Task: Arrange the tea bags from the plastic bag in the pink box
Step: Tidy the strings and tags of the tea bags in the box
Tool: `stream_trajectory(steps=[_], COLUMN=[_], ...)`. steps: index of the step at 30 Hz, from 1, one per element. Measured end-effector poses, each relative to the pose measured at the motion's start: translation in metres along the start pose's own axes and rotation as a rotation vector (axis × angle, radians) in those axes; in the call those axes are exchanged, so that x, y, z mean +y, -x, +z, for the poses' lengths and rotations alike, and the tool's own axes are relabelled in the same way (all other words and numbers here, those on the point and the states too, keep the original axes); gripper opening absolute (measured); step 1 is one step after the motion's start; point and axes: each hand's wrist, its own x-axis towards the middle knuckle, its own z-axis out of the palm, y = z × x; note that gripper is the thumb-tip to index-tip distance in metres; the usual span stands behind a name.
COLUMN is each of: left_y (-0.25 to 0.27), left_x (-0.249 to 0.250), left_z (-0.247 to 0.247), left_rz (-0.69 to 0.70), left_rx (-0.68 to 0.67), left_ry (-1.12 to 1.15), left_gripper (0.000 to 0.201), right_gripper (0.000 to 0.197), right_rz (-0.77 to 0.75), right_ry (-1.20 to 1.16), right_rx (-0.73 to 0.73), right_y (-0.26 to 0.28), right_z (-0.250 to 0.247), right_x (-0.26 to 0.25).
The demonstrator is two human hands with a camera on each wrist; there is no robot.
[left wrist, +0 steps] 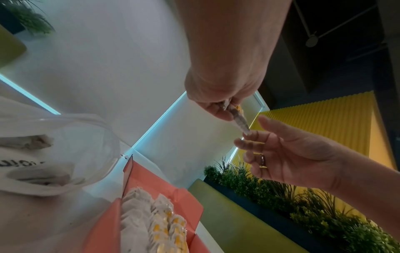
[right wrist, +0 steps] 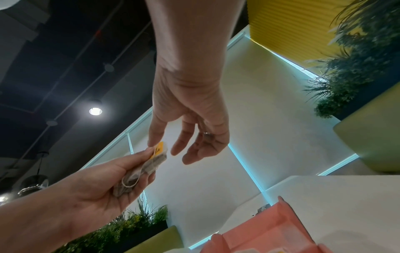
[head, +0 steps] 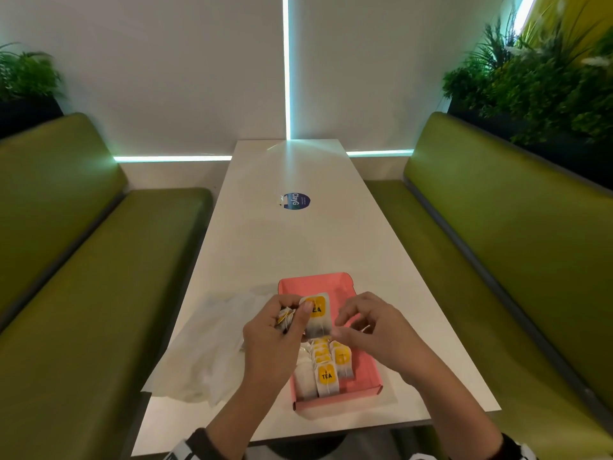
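Pinching tea bag (head: pixel 317 314), left hand (head: pixel 272 338).

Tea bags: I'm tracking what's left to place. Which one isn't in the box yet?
The tea bag gripped by the left hand above the pink box; the others lie inside it.

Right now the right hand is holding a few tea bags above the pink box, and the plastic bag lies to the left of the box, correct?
Not quite: the left hand holds the tea bags, as the head view shows. The right hand is open beside them. The rest stands: they are above the pink box, with the plastic bag to its left.
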Motion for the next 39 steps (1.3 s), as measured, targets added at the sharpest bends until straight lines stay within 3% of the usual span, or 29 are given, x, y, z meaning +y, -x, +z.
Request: stream_trajectory(steps=[4,6,12,17,18,21,23,25,28,33,39], left_y=[0.001,0.003,0.0,0.003,0.003,0.0,0.0,0.006,0.016,0.021,0.021], left_x=[0.0,0.0,-0.004,-0.014,-0.02,-0.044,-0.058,-0.068,-0.076,-0.083,-0.087], left_z=[0.006,0.007,0.004,0.009,0.008,-0.002,-0.008,-0.011,-0.011,-0.011,-0.01], left_rz=[-0.001,0.016,0.051,0.12,0.126,0.016,-0.123,-0.226,-0.239,-0.314,-0.391], left_rx=[-0.017,-0.026,-0.088,-0.181,-0.182,-0.165,-0.244,-0.37,-0.456,-0.471,-0.478], left_ry=[-0.012,-0.019,-0.06,-0.121,-0.151,-0.285,-0.459,-0.556,-0.607,-0.579,-0.56], left_gripper=[0.001,0.007,0.008,0.011,0.016,0.017,0.015,0.026,0.038,0.045,0.037], right_gripper=[0.016,0.018,0.045,0.006,0.013,0.024,0.027,0.031,0.017,0.01,0.031], right_rz=[-0.033,-0.024,-0.084,-0.107,-0.084,0.03,0.132,0.206,0.259,0.285,0.348], right_ry=[0.075,0.112,0.084,0.381,0.403,0.418,0.477,0.539,0.623,0.726,0.681], right_rx=[-0.031,-0.027,-0.032,-0.134,-0.13,-0.115,-0.16,-0.215,-0.326,-0.449,-0.296], right_y=[-0.004,-0.004,-0.006,-0.016,-0.018,-0.023,-0.024,-0.025,-0.026,-0.033,-0.035], right_z=[0.014,0.018,-0.009,0.002,0.003,-0.002,-0.003,0.001,0.014,0.033,0.051], right_x=[0.003,0.002,-0.004,0.001,0.008,0.034,0.053,0.068,0.077,0.082,0.09])
